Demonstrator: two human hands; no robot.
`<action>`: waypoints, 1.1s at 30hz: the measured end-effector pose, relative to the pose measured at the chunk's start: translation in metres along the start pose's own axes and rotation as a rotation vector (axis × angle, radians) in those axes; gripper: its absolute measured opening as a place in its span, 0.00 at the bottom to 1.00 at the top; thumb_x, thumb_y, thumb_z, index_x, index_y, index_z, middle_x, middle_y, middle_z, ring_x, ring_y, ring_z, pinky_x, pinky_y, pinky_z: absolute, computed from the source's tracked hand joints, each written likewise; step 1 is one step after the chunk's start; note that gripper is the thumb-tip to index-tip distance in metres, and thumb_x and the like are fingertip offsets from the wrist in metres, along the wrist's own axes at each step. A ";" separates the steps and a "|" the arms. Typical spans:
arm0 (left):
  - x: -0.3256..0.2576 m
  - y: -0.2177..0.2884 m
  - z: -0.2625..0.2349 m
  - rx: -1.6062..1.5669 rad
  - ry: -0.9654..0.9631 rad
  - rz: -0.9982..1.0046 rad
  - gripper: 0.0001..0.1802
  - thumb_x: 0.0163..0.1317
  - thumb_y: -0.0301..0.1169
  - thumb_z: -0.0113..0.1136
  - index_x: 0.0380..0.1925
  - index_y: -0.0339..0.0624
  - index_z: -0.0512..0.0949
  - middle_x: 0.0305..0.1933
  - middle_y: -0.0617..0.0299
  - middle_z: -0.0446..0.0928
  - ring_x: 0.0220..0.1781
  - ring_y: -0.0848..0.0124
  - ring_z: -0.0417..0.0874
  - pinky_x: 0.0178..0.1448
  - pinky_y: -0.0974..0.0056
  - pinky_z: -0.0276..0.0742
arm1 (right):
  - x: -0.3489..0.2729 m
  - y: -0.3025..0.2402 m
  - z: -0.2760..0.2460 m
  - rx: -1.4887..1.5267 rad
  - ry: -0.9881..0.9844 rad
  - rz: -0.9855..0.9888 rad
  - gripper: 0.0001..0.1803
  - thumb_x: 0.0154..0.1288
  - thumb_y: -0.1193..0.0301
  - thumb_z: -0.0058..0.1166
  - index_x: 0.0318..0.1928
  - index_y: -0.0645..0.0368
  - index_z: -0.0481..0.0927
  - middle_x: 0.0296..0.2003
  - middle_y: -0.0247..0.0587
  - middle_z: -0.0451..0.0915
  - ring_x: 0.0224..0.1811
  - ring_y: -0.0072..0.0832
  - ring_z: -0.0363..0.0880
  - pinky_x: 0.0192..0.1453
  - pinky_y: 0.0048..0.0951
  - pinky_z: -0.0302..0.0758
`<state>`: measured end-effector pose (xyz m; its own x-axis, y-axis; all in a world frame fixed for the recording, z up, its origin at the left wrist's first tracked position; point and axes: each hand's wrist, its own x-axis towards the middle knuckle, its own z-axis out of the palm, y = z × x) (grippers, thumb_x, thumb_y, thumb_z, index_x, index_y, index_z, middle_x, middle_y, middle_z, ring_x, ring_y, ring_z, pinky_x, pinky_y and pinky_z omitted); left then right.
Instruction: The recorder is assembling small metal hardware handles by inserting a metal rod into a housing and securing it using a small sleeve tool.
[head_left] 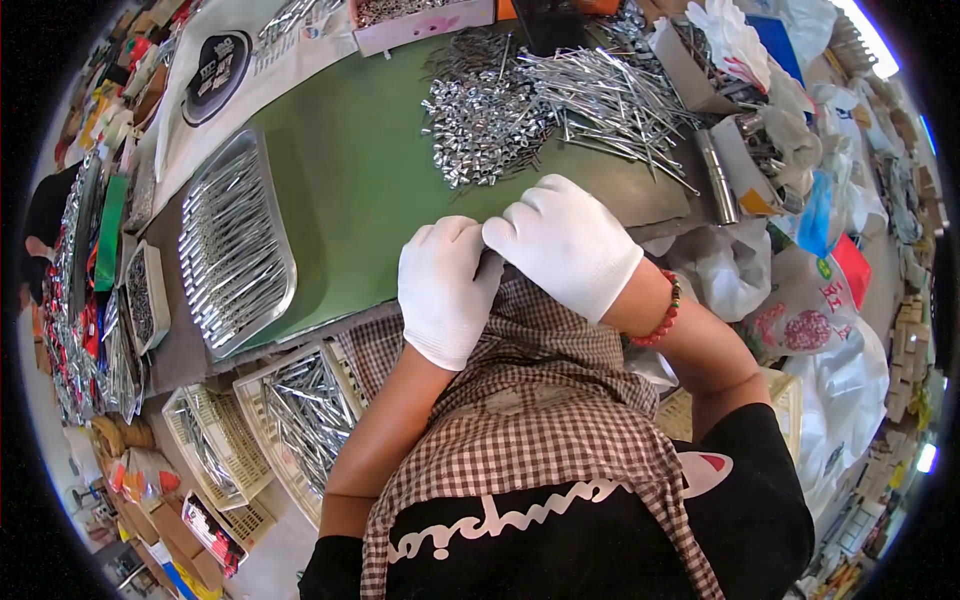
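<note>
"Looking down, where do you find the hands?"

"The white-gloved left hand (447, 290) and right hand (568, 245) meet at the near edge of the green surface (370, 130), fingers curled inward."

"Do they hold something?"

"I cannot tell; the knuckles hide whatever may sit inside."

"And the small silver pieces (480, 130)?"

"Heaped on the surface just beyond the right hand, with a loose pile of long metal rods (620, 105) touching them on the right."

"What stands to the left?"

"1 metal tray (289, 270), well apart from the left hand, with slim metal pins (232, 250) lying side by side in it."

"And on the far right?"

"1 shiny cylinder (717, 178), near the ends of the rods and beside an open box (736, 165) of metal parts (763, 150)."
</note>
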<state>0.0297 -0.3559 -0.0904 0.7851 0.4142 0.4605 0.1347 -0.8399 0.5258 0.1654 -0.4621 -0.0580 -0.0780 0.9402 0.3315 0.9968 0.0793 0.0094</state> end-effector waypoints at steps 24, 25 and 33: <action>-0.002 0.001 0.003 -0.037 0.004 -0.066 0.06 0.52 0.29 0.68 0.31 0.43 0.85 0.34 0.57 0.81 0.39 0.54 0.81 0.46 0.53 0.75 | -0.140 0.091 -0.020 -0.522 0.090 1.083 0.27 0.64 0.65 0.60 0.64 0.56 0.76 0.59 0.51 0.78 0.59 0.48 0.77 0.63 0.43 0.73; -0.002 0.000 0.004 -0.041 0.008 -0.068 0.05 0.52 0.29 0.68 0.30 0.44 0.85 0.34 0.58 0.81 0.38 0.54 0.81 0.46 0.53 0.75 | -0.151 0.096 -0.014 -0.523 0.089 1.081 0.27 0.64 0.65 0.60 0.64 0.56 0.76 0.59 0.51 0.78 0.59 0.48 0.77 0.63 0.43 0.73; -0.006 -0.005 0.004 -0.023 0.004 -0.048 0.06 0.53 0.29 0.68 0.32 0.43 0.84 0.35 0.56 0.80 0.39 0.53 0.80 0.46 0.52 0.75 | -0.074 -0.016 -0.011 0.109 0.176 0.654 0.35 0.58 0.64 0.67 0.67 0.44 0.74 0.39 0.49 0.81 0.39 0.48 0.82 0.42 0.43 0.79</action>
<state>0.0262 -0.3557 -0.0983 0.7754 0.4553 0.4376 0.1583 -0.8110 0.5633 0.1550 -0.5369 -0.0728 0.5528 0.7389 0.3852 0.8297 -0.4450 -0.3371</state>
